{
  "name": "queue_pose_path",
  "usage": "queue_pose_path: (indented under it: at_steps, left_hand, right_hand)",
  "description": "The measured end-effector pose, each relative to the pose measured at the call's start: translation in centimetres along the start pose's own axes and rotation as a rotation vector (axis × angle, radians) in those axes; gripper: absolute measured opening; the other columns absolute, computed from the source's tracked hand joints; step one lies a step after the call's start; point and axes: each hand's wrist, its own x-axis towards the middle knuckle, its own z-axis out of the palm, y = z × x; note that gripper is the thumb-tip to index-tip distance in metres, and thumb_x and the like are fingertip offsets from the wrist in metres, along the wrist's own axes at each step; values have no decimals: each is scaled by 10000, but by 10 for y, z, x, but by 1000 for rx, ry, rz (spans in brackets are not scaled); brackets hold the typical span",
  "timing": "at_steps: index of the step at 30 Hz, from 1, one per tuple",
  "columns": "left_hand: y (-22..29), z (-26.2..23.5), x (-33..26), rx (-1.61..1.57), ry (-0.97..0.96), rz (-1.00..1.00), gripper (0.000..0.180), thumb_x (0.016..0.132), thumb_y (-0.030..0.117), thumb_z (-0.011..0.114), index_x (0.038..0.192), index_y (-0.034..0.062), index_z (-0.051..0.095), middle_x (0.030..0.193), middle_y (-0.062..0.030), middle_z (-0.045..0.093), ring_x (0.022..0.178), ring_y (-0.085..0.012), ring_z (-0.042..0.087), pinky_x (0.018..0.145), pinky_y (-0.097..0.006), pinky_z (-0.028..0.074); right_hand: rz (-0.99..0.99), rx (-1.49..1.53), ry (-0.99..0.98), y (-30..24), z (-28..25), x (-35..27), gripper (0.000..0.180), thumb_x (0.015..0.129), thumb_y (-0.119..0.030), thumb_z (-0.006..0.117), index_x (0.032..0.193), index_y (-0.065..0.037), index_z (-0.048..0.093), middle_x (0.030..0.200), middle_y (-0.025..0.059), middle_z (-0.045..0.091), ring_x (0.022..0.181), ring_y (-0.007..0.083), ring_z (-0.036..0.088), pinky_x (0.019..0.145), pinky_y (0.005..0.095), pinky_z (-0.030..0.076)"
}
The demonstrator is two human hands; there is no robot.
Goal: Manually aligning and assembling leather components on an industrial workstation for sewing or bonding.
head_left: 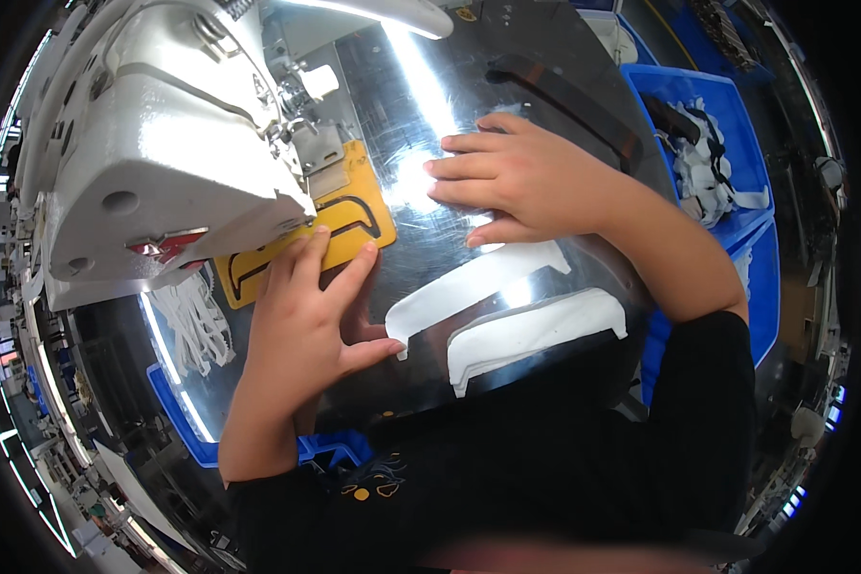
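We've got the left hand on the yellow slotted plate, tucked against the sewing machine head on the left. Fingers spread, tips resting on the plate, nothing clenched; thumb stretched right, at the left end of the loose white curved piece. Can't tell if the thumb is pressing it or just touching. Right hand is palm down, fingers fanned, nothing grasped, just beyond that piece on the far side. Can't tell how hard it bears on the metal table.

Risks as we see them. Biggest: left fingertips sit close to the needle side, so a run with the hand there could catch one. Second: the plate could skew if those fingertips push unevenly, putting its slots off line. Third: the tabletop looks slick, so a thumb drag could swing the loose piece round. It lies just beside the near white stack, so a sleeve sweep could mix them. Also, we'd watch the white strips hanging at left; they could snag on the left forearm.
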Motion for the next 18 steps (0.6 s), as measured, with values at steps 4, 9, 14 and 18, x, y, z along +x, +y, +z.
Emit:
queue_pose_path:
  at_steps: [4,9,14,18]
  left_hand:
    - [2,6,3,-26,28,39,948,734,636,898,1542,200,659,1569,-277,512,1462,-477,478,1221,-573,397]
    - [-2,21,6,-25,83,95,923,770,670,866,1533,191,662,1613,-275,477,1471,-469,463,1239,-574,368]
    - [-5,31,8,-39,133,149,894,827,710,794,1523,164,661,1603,-271,479,1449,-469,475,1243,-603,349]
    - [-8,32,5,-54,133,116,896,828,711,790,1525,163,660,1595,-271,480,1444,-467,477,1242,-600,351]
  right_hand:
    - [14,-3,-17,-1,-6,0,589,986,-478,757,1454,-129,675,1554,89,645,1488,319,550,1198,545,435]
    - [11,9,-12,0,-4,2,573,980,-473,759,1430,-127,684,1545,89,651,1494,323,546,1197,534,428]
    - [10,63,38,0,-1,1,458,984,-435,762,1304,-109,724,1454,99,693,1426,324,601,1169,508,442]
    - [56,118,94,2,-3,-1,454,939,-350,818,1266,-41,757,1336,134,751,1323,329,670,1142,507,482]
